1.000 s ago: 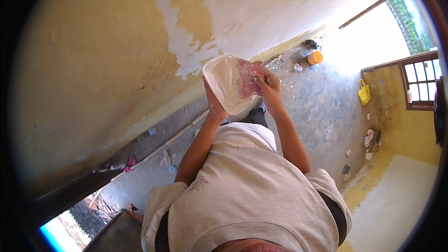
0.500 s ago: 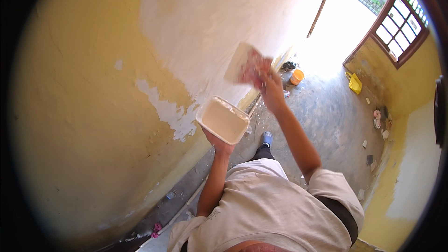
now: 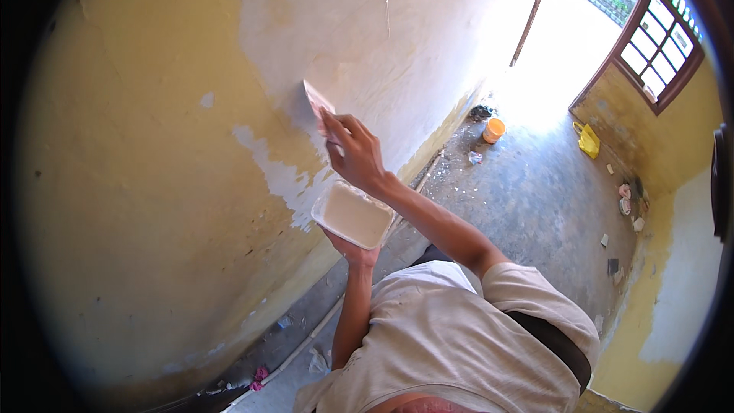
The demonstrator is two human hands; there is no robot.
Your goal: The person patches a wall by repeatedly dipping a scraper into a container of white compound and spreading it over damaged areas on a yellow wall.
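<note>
My right hand (image 3: 355, 149) grips a flat putty scraper (image 3: 317, 109), whose thin pale blade is edge-on against the wall (image 3: 329, 38). The blade meets the whitish coated area near its border with the yellow paint. Below it, my left hand (image 3: 354, 250) supports a white rectangular tub (image 3: 377, 240) from underneath. Smooth cream-coloured filler (image 3: 353, 216) lies in the tub, with smears along its rim. My right forearm passes just over the tub's far right corner.
On the grey concrete floor (image 3: 527, 199) stand an orange bucket (image 3: 494, 131) and a yellow bag (image 3: 587, 141). A pale pipe (image 3: 306, 343) runs along the wall's foot. Debris (image 3: 625, 199) lies by the right wall. Bright light enters through the doorway (image 3: 569, 38) beside a window (image 3: 657, 46).
My right hand has swung left with the scraper and turned it, from a broad-side view to edge-on at the wall. The tub has shifted slightly left and down.
</note>
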